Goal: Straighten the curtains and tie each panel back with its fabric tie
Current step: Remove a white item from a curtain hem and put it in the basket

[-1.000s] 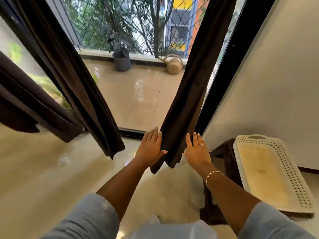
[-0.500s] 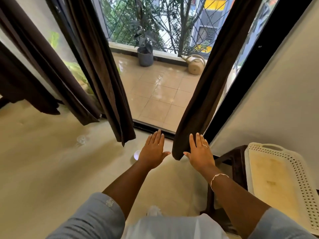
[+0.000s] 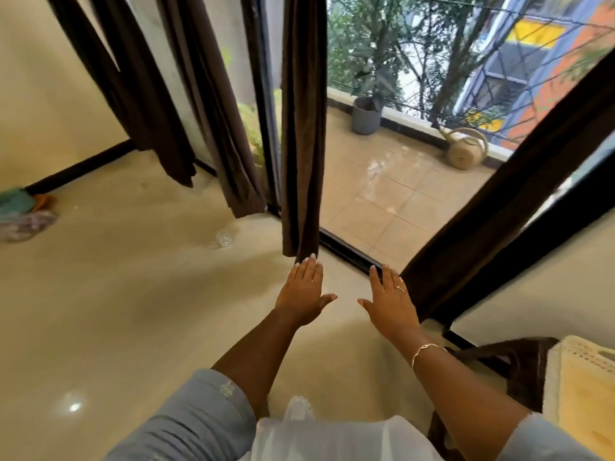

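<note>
A home, a living room by the look of it: glossy cream floor tiles [image 3: 139, 294], dark brown curtains [image 3: 304, 128] at a sliding glass door, and beyond it a tiled balcony with 1 potted plant [image 3: 366, 114] and a watering can [image 3: 466, 148].

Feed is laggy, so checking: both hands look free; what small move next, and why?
Probably close the left hand round the hem of the middle dark brown curtain panel: that hand's straight fingers sit at that hem, and the right hand holds nothing.
</note>
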